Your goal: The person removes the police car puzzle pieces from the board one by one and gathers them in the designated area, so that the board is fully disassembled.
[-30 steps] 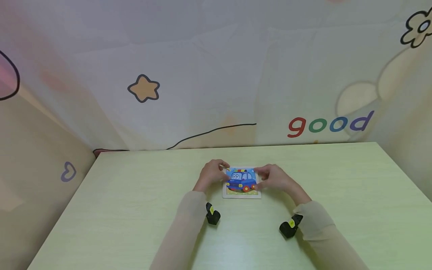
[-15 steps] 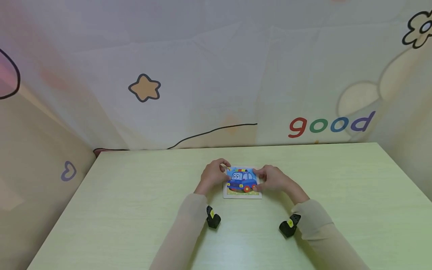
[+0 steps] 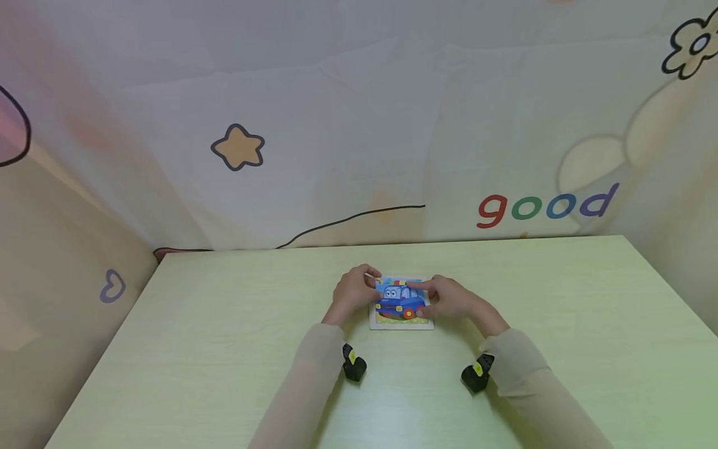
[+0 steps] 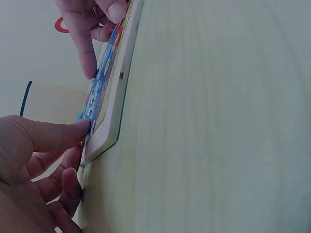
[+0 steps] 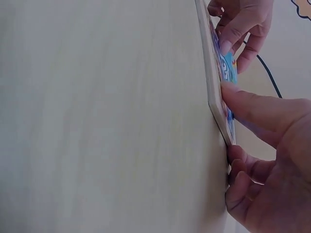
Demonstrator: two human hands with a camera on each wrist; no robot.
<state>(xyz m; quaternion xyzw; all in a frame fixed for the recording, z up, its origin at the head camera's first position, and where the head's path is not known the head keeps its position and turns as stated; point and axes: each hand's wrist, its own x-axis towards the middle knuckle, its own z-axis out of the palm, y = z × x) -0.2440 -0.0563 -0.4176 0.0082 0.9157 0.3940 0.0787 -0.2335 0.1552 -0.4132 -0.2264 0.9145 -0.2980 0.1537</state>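
A small square puzzle board [image 3: 401, 324] lies flat on the table, with a blue cartoon car picture inside its white frame. My left hand [image 3: 353, 290] grips its left edge. In the left wrist view, the thumb [image 4: 68, 136] is on the picture and curled fingers are at the frame's side. My right hand [image 3: 451, 298] is at the right side, its index finger stretched over the top of the picture. In the right wrist view, the right thumb [image 5: 248, 104] presses the picture's surface, while the other fingers curl beside the frame. Seams between pieces are too small to tell.
The pale wooden table [image 3: 224, 362] runs back to a printed cloth backdrop [image 3: 348, 125] with a star and the word "good". Black wrist cameras [image 3: 354, 365] sit near both cuffs, low over the table.
My right hand has slid a little left, its index finger and thumb now further over the picture. The left hand and the board stay nearly in place.
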